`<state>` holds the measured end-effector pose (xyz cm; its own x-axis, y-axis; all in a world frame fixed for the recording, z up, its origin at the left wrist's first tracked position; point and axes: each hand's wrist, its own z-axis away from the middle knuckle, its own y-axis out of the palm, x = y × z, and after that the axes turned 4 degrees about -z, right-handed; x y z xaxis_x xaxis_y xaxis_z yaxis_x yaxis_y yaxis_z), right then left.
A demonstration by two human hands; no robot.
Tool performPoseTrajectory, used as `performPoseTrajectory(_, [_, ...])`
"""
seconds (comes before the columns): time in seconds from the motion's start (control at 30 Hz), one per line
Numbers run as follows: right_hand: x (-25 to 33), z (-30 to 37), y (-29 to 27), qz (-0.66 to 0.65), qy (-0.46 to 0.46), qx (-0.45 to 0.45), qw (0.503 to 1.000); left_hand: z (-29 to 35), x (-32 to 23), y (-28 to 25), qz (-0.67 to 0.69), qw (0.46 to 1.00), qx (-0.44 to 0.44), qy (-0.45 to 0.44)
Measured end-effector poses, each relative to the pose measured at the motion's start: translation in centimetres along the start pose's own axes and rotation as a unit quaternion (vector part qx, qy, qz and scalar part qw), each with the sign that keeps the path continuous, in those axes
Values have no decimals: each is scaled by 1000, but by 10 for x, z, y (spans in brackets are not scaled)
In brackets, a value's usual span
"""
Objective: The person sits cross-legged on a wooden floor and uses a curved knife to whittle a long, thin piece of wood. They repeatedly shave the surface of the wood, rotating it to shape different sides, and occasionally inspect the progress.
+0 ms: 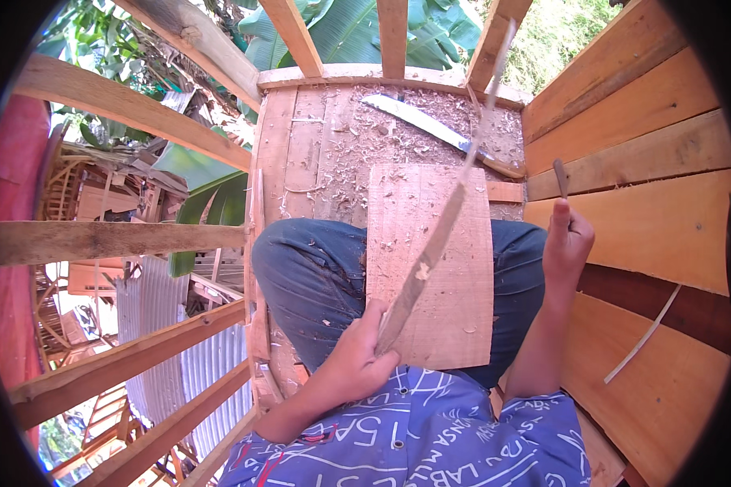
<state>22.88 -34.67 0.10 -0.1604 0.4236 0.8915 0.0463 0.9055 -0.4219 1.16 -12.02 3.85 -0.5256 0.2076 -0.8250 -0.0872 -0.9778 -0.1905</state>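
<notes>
Left hand (pixel 357 353) is gripping a wooden strip (pixel 439 237), right hand (pixel 567 235) is holding a narrow dark tool (pixel 560 177)

The lower end of the wooden strip is hiding inside the left hand, and its thin upper part is looking pale and blurred, so the exact tip is hard to make out. The right fist is covering the lower part of the narrow dark tool; I cannot tell its full shape. Most of the fingers of both hands are curling out of sight.

The left thumb and forefinger are clamping on the strip, one at each side of it. The right fingers are closing together around the tool, with the thumb pressing along it, while the tool is pointing up, well apart from the strip.

From the left fingers, the strip is slanting up and to the right, passing above a flat board (pixel 463 300), which is lying across the person's thighs. Farther ahead, the strip is crossing in front of a machete (pixel 430 127), which is lying among wood shavings (pixel 345 138) on the floor.
</notes>
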Motion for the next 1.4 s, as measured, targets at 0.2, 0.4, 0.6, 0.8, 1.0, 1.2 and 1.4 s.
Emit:
performPoseTrajectory(0.2, [28,55,33,-57,-5,182,982,-22,-2,-21,339,936,85,48])
performPoseTrajectory(0.4, [38,77,43,-6,-78,226,971,-32,-5,-16,424,882,187,84])
performPoseTrajectory(0.6, [64,70,31,90,-187,225,952,-23,-14,-10,324,936,131,34])
performPoseTrajectory(0.8, [57,36,24,152,-154,100,971,-12,-27,-5,143,983,97,57])
performPoseTrajectory(1.0, [44,14,2,135,-80,67,985,-4,-13,7,206,967,150,19])
performPoseTrajectory(1.2, [64,63,25,115,-210,191,952,-9,-26,-4,154,978,138,31])
performPoseTrajectory(1.4, [39,26,13,115,-58,73,989,-1,-20,8,59,985,156,42])
